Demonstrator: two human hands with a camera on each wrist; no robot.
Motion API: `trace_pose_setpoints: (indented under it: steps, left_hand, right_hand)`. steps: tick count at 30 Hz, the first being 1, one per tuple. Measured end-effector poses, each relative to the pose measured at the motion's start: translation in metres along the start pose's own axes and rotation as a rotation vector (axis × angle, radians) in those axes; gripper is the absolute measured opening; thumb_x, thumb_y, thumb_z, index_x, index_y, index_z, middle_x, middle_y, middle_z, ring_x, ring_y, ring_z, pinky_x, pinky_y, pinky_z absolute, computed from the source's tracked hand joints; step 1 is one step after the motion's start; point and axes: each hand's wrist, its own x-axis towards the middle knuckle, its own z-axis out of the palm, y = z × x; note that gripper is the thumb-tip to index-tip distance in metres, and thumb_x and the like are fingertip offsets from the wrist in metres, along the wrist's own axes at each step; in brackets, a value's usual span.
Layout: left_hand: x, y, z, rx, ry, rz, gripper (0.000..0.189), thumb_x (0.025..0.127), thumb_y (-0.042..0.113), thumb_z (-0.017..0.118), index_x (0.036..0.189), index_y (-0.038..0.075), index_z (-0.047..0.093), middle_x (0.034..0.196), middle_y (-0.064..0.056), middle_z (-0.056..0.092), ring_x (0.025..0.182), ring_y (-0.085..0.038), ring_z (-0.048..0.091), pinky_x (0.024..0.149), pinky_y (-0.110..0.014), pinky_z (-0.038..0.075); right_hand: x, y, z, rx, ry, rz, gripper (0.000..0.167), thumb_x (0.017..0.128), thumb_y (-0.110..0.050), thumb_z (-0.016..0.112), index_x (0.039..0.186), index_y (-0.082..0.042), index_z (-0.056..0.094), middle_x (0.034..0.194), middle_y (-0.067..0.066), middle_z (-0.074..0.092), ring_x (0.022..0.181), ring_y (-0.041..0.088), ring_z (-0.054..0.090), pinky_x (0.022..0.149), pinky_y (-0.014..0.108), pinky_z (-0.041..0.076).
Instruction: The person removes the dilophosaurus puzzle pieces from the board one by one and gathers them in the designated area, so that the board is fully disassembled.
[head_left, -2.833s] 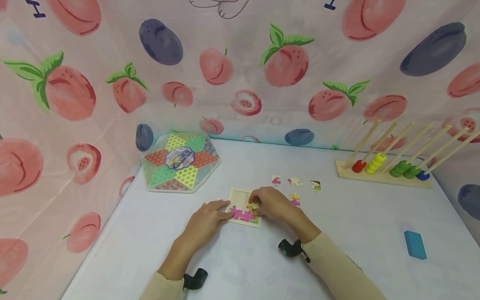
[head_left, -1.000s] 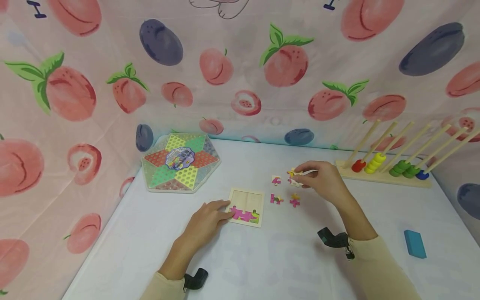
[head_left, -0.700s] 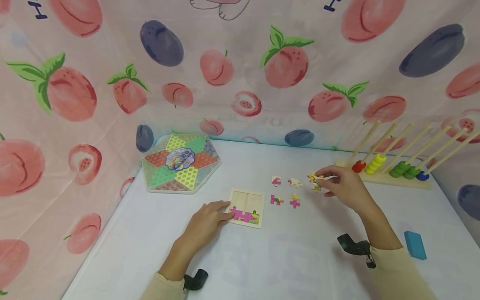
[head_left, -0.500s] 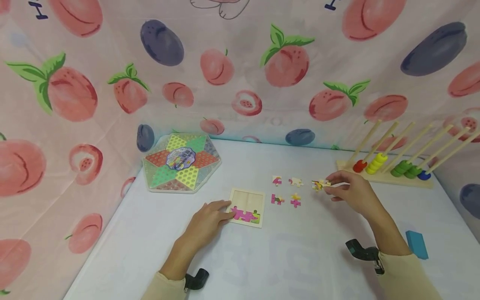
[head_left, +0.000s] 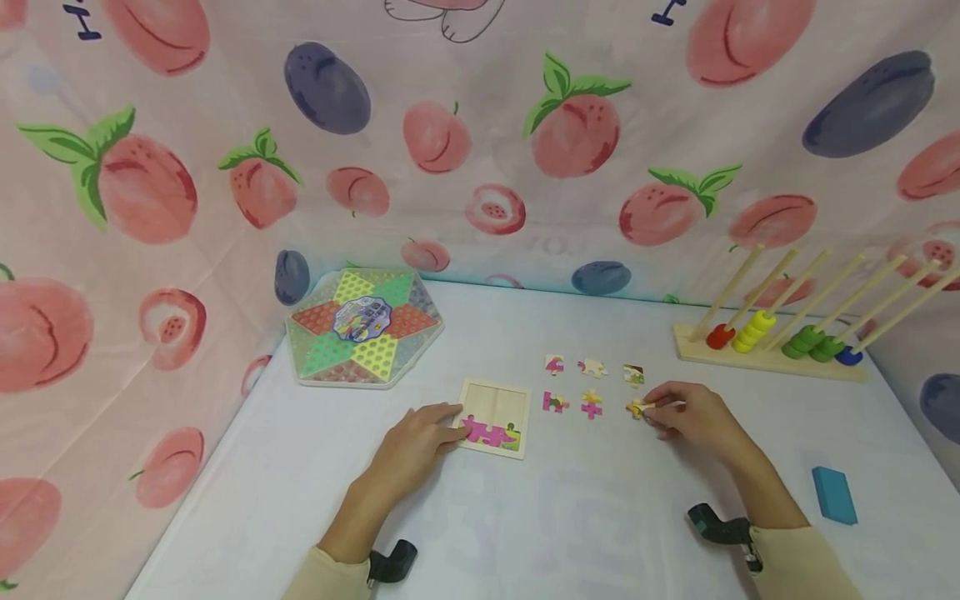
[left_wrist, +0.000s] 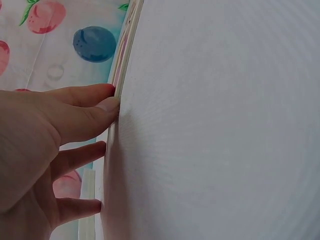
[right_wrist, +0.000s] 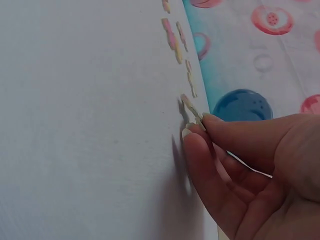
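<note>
Across the white counter [head_left: 585, 483] we go, and the right hand [head_left: 693, 412] has a puzzle piece pinched between thumb and fingers, well to the right of everything else in play. The left hand [head_left: 416, 442] lies with fingers extended, pressing the left edge of the puzzle tray [head_left: 480, 400], so it's clearly the nearer hand there. And here's the key line: the tray sits off to the right hand's left, roughly level with it, loose pieces in between. Nearly square, that tray, no real long axis; pale bare wood above, a row of pink and green pieces [head_left: 491, 434] along the near side. Five loose pieces [head_left: 592, 367] lie flat beyond and left of the fingertips. Smallest of all, the gripped yellow piece [head_left: 636, 409]: knobbly, pale-edged, tilted in the wrist view, and whether it touches down, I can't tell.
</note>
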Motion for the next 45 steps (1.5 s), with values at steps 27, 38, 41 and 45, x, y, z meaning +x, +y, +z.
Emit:
trace_pose_setpoints:
  steps: [27,38,41,45]
  left_hand:
    - [0.001,0.0,-0.003,-0.003,-0.02,-0.017,0.029,0.09,0.014,0.077,0.118,0.023,0.078,0.14,-0.003,0.067,0.136,-0.028,0.059,0.112,-0.065,0.044]
    - [0.0,0.0,-0.003,-0.011,-0.024,-0.023,0.029,0.09,0.013,0.077,0.118,0.023,0.078,0.14,-0.003,0.067,0.136,-0.028,0.059,0.113,-0.064,0.044]
    - [0.0,0.001,-0.002,-0.009,-0.025,-0.023,0.03,0.09,0.014,0.077,0.118,0.023,0.078,0.14,-0.002,0.067,0.136,-0.028,0.059,0.113,-0.064,0.044]
    - [0.0,0.001,-0.001,-0.011,-0.024,-0.021,0.03,0.089,0.014,0.078,0.118,0.023,0.078,0.14,-0.003,0.067,0.136,-0.028,0.059,0.113,-0.064,0.044]
  right_hand:
    - [0.01,-0.016,0.006,-0.203,0.044,0.039,0.025,0.091,-0.016,0.075,0.113,-0.003,0.074,0.115,0.021,0.071,0.089,0.025,0.059,0.068,0.028,0.047]
    - [0.009,-0.011,0.009,-0.221,0.063,0.025,0.027,0.09,-0.017,0.075,0.114,-0.005,0.073,0.113,0.019,0.071,0.095,0.028,0.062,0.075,0.035,0.051]
    - [0.009,-0.01,0.01,-0.192,0.063,0.015,0.024,0.091,-0.015,0.074,0.111,-0.003,0.07,0.106,0.017,0.069,0.083,0.023,0.062,0.065,0.029,0.051]
    - [0.008,-0.009,0.011,-0.156,0.038,0.033,0.018,0.092,-0.012,0.072,0.107,-0.003,0.069,0.099,0.014,0.068,0.072,0.017,0.06,0.059,0.027,0.052]
